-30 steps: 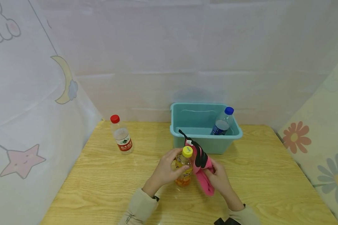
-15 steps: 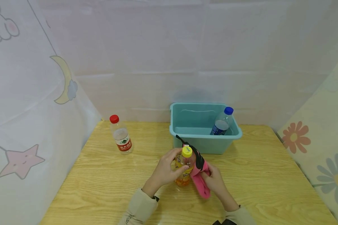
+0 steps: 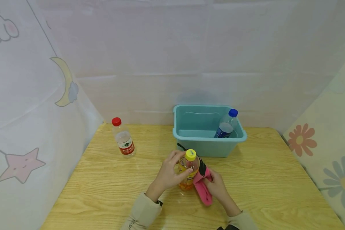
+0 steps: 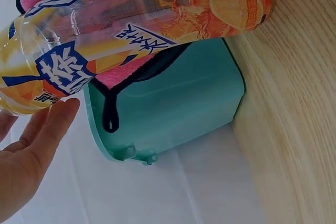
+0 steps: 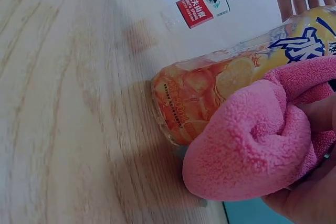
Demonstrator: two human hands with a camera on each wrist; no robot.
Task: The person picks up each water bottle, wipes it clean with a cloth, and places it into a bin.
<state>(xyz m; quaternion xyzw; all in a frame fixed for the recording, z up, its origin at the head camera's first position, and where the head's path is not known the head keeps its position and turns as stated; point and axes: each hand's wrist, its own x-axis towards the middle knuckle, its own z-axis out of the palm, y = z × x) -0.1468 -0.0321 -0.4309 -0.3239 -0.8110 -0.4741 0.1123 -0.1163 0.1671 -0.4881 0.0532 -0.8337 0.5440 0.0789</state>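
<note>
An orange drink bottle (image 3: 186,185) with a yellow cap stands upright on the table. My left hand (image 3: 166,175) grips its upper part, fingers on the far side and thumb across the front. From the right, my right hand (image 3: 217,187) holds a pink fleecy cloth (image 3: 203,192) with black trim against the bottle's side. In the right wrist view the folded cloth (image 5: 244,142) hides part of the orange label. A black loop (image 4: 111,113) hangs from the cloth behind the bottle in the left wrist view.
Behind the hands is a teal bin (image 3: 201,147) with a blue-capped bottle (image 3: 227,126) leaning inside it. A red-capped water bottle (image 3: 124,140) stands on the wooden table (image 3: 103,191) at the left. White printed sheets (image 3: 161,48) surround the table.
My right hand has moved the pink cloth slightly left and toward me along the bottle; its black strap now sits lower, mostly behind the bottle. My left hand and the bottle have stayed put.
</note>
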